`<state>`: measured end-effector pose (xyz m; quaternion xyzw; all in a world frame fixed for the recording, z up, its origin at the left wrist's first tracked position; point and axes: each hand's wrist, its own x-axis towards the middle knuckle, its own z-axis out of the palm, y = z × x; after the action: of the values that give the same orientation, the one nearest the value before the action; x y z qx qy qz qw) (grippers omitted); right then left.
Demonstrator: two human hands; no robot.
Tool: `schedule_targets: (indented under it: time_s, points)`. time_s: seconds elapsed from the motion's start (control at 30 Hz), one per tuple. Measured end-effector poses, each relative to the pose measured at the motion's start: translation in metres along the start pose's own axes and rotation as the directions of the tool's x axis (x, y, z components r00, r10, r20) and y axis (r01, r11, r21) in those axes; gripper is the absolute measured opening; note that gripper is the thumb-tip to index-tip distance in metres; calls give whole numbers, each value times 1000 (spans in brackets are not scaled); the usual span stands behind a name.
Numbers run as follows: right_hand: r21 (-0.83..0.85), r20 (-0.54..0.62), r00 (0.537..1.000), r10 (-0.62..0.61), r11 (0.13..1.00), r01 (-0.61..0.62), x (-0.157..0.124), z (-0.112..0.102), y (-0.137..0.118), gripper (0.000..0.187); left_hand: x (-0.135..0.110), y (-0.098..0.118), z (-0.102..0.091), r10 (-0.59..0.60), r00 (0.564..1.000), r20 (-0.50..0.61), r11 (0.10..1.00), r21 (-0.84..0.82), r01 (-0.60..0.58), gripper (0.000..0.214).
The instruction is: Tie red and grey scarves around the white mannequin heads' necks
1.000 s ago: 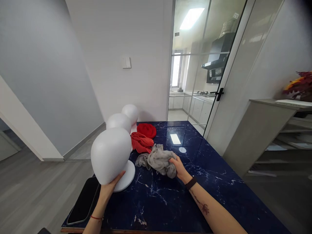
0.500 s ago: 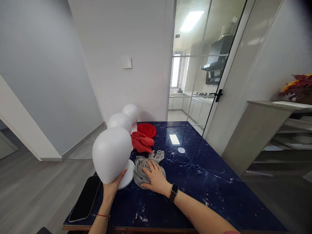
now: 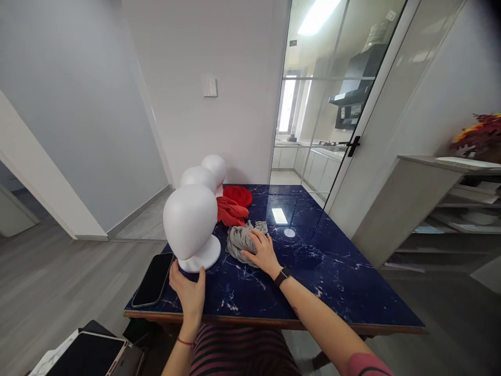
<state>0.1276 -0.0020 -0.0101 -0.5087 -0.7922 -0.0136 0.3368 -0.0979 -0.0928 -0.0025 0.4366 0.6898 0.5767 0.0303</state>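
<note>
A white foam mannequin head (image 3: 190, 222) stands upright on its round base near the front left of the dark blue marble table (image 3: 313, 271). My left hand (image 3: 188, 293) lies open on the table just in front of that base, thumb and a fingertip near its rim. My right hand (image 3: 263, 254) rests flat, fingers spread, on a crumpled grey cloth (image 3: 238, 241) to the right of the head. Two more white foam heads (image 3: 199, 178) stand in a row behind the first. Beside them lie two red cloths (image 3: 233, 204).
A black phone (image 3: 153, 279) lies at the table's left front corner. A tablet (image 3: 88, 356) sits low at the left, below the table. A glass sliding door (image 3: 332, 104) opens to a kitchen behind. Grey shelving (image 3: 438, 209) with a flower arrangement stands at the right.
My left hand has let go of the foam head, which now stands upright, and dropped to the table by its base. My right hand stays on the grey cloth. The camera pulled back.
</note>
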Motion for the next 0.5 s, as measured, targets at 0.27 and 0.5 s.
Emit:
schedule_targets:
  time_s: [0.27, 0.5]
  points:
    - [1, 83, 988, -131, 991, 131, -1, 8, 9, 59, -39, 23, 9, 395, 718, 573, 918, -234, -319, 19]
    - [6, 83, 996, -41, 999, 40, -6, 16, 21, 54, -36, 18, 39, 438, 604, 666, 897, -282, -340, 30]
